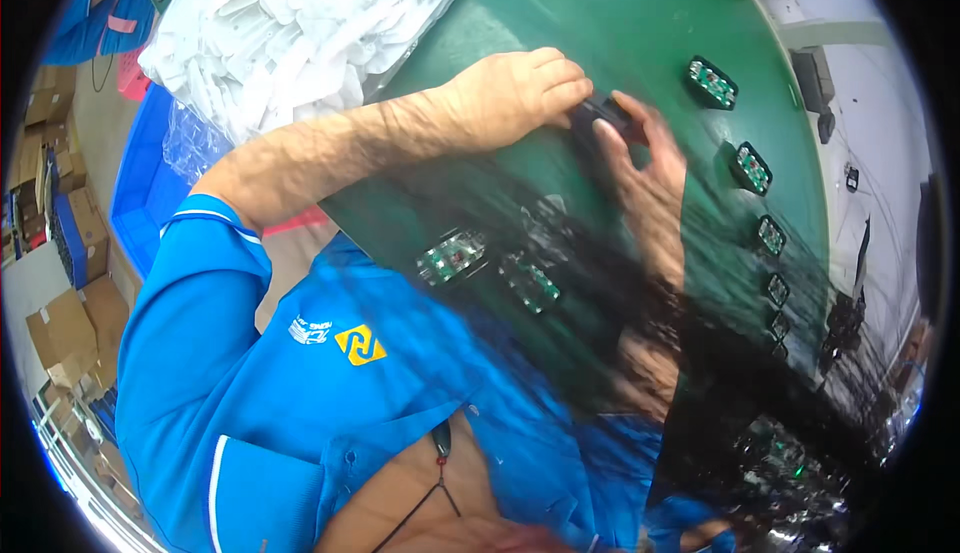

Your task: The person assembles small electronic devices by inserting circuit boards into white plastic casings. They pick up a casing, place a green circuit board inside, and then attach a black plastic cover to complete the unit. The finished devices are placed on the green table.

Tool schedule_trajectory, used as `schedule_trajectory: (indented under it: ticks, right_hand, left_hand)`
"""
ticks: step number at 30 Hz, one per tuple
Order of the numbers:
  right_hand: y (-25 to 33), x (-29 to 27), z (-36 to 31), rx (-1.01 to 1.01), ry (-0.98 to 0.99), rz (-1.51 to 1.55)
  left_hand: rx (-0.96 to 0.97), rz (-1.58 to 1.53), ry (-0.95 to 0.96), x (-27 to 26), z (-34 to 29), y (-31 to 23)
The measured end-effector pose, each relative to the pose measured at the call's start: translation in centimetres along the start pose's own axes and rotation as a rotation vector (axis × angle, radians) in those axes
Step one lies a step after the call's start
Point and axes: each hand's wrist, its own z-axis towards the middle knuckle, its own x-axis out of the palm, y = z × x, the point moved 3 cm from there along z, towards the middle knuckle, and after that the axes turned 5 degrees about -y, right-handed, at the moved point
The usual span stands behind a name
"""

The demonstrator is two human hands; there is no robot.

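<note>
Both my hands meet over the green table around a small black plastic casing. My left hand has its fingers bent round the casing's left end. From the other side, the thumb and fingers of my right hand pinch it. Most of the casing is covered by my fingers, so its inside cannot be seen. Closer to my body lie a green circuit board and another circuit board, both partly veiled by dark strands of hair. The hair also crosses my right forearm.
A clear bag of white plastic pieces is heaped at the upper left, beside a blue bin. Along the table's right side runs a row of black casings with circuit boards. Cardboard boxes and another person's blue sleeve appear at far left.
</note>
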Motion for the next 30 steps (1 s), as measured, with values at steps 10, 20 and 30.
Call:
schedule_trajectory:
  ticks: [10, 20, 30]
  right_hand:
    - [-3.4, -2.1, 3.7, 0.411, -0.151, 0.302]
    - [-2.3, -11.5, -10.1, 0.379, -0.234, -0.264]
    - [-3.7, -6.3, -13.7, 0.167, -0.167, -0.425]
  left_hand:
    - [-0.449, -0.317, 0.140, 3.7, 6.6, 5.0]
    - [-0.771, -0.476, 0.327, 5.7, 9.7, 11.8]
    - [-0.572, 0.256, 0.376, 3.8, 9.4, 9.0]
